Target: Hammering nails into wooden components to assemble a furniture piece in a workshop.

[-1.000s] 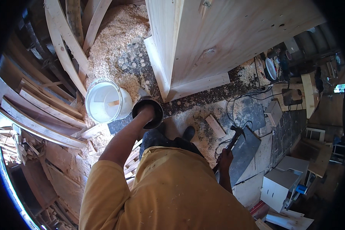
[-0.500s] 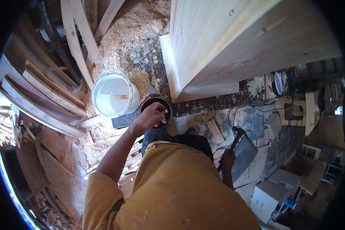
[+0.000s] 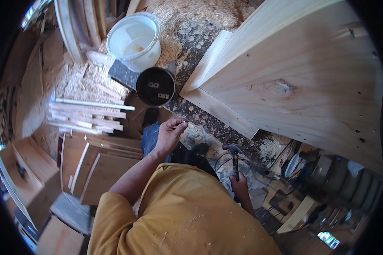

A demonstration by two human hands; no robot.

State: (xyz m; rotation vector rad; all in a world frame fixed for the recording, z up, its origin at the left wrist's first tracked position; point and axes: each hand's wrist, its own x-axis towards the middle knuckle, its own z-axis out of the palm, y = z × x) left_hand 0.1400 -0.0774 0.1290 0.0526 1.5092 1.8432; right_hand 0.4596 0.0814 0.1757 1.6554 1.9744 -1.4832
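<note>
My left hand [image 3: 172, 131] is closed in a pinch, thumb against forefinger. A tiny light speck shows at the fingertips, too small to name. Just beyond it stands a round black pot [image 3: 145, 95] with a few small flat metal pieces, with holes in them, lying at its bottom. My right hand [image 3: 239, 185] grips the handle of a claw hammer [image 3: 235, 159], its head up and away from me. To the front right rises a large pale wooden cabinet-like box [image 3: 264, 91], with a narrow wooden strip [image 3: 225, 111] along its base.
A white bucket [image 3: 141, 59] stands behind the pot, amid wood shavings [image 3: 191, 12]. Stacked slats [image 3: 89, 117] and boards [image 3: 110, 168] lie to my left. Cables [image 3: 219, 163] run on the floor near the hammer. A pale plank [image 3: 295, 216] lies at the lower right.
My left hand has come out of the black pot toward me, fingers pinched. My view and body have turned right, toward the wooden box. The hammer stays in my right hand.
</note>
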